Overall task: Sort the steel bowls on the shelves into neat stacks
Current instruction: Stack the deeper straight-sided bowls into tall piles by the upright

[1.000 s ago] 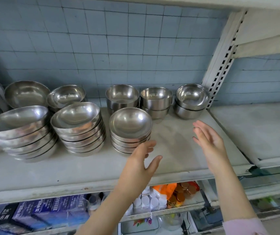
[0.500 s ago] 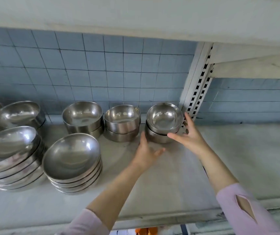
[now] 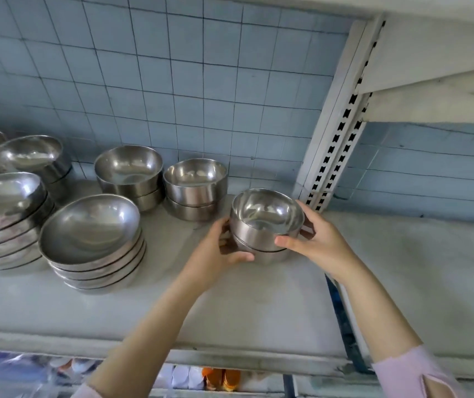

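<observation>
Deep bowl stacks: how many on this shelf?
4: held stack between left hand and right hand; two middle stacks at back; back-left stack. More may hide beyond the left edge.

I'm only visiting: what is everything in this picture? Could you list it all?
held bowl stack: two deep bowls, steel, right end of the row
middle deep stack: two bowls, steel, back of shelf
left deep stack: two bowls, steel, back of shelf
wide bowl stack: several, steel, front
edge bowl stack: several, steel, cut off at left
back-left bowls: at least two, steel, back left
shelf: one, whitish, under all bowls
tiled wall: pale blue, behind
slotted upright: one, white, right of bowls
left hand: grips held bowl stack's left side
right hand: grips its right side
</observation>
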Demonstrator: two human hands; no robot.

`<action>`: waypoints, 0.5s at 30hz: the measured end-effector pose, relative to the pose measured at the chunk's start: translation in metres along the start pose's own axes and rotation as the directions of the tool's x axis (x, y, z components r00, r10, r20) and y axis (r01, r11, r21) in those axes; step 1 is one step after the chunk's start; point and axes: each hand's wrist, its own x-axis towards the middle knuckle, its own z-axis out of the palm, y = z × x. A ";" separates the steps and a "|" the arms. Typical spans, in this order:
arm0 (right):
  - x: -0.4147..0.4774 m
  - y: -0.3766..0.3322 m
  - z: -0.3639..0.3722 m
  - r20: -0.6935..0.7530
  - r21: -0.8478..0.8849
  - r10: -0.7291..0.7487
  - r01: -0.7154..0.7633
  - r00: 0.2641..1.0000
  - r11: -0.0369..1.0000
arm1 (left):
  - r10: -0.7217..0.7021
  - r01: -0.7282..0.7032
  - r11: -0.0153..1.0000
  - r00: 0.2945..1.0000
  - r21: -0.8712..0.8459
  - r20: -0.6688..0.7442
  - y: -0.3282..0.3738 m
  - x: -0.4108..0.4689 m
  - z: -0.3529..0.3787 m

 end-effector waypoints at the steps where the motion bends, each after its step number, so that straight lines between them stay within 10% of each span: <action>1: -0.011 0.001 0.002 0.008 0.012 -0.020 0.020 1.000 1.000 | 0.008 -0.008 0.999 1.000 0.042 -0.014 -0.001 -0.012 -0.003; 15: -0.037 -0.006 -0.012 0.081 -0.151 -0.061 0.073 0.995 0.986 | 0.092 -0.073 0.972 0.993 0.225 -0.078 -0.010 -0.044 0.005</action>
